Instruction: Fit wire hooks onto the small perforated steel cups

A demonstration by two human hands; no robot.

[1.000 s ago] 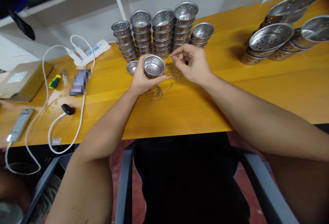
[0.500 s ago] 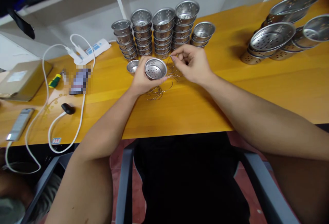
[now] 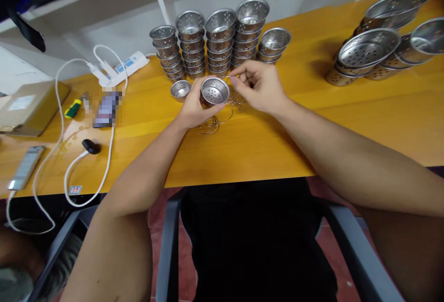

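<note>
My left hand (image 3: 193,107) is wrapped round a small perforated metal cup (image 3: 215,91), whose open top tilts toward me. Just right of its rim, my right hand (image 3: 258,84) pinches a thin curved wire (image 3: 228,77) between thumb and forefinger; the wire's tip is close to the rim, and I cannot tell whether it touches. Loose curved wires (image 3: 212,126) lie on the table below the cup, and more are partly hidden under my right hand. Another perforated cup (image 3: 181,90) stands on the table behind my left hand.
Several stacks of perforated cups (image 3: 220,27) line the back of the wooden table (image 3: 243,154). More stacked cups (image 3: 369,50) stand at the right. Leftward are a power strip (image 3: 126,68), a blurred phone (image 3: 107,110), a cardboard box (image 3: 33,107), cables and a second phone (image 3: 27,168).
My left hand has brought the cup slightly to the right and up, closer to the wire. The right hand keeps its pinch and has barely moved.
</note>
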